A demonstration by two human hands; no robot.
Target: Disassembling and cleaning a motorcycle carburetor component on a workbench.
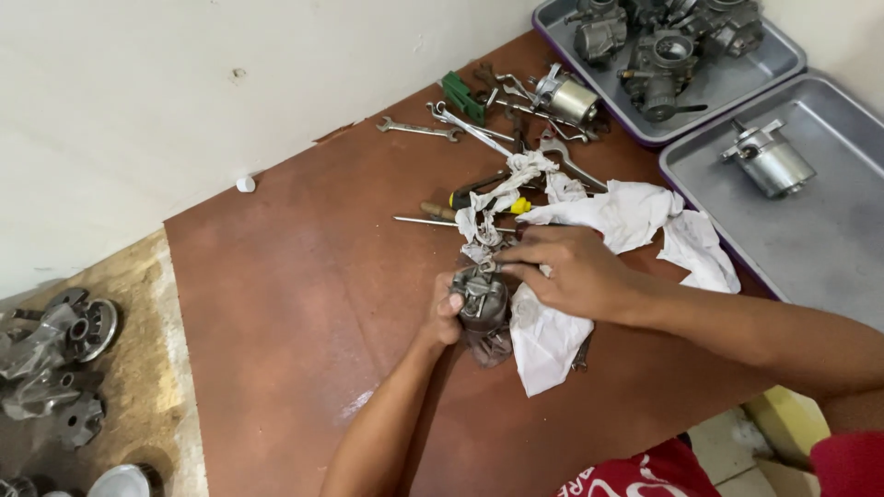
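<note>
A person's left hand (448, 317), its forearm reaching up from the bottom edge, is wrapped closed around the side of a small grey carburetor (481, 299) held upright just above a brown worktop (304, 304). The right hand (564, 272), its arm entering from the right with the elbow bent, lies over the part from above, fingers curled together and fingertips (508, 270) pinching at the fittings on the carburetor's top. Under and beside both hands spreads a crumpled white rag (635, 216), with a darker scrap of cloth directly beneath the carburetor. Just beyond the rag lie a yellow-handled screwdriver (479, 199), several wrenches (419, 130) and other loose tools. At the worktop's far right corner stand two grey metal trays (810, 239); the nearer holds one metal part, the farther several more carburetors (668, 41). Engine castings (55, 354) rest on the floor to the left.
</note>
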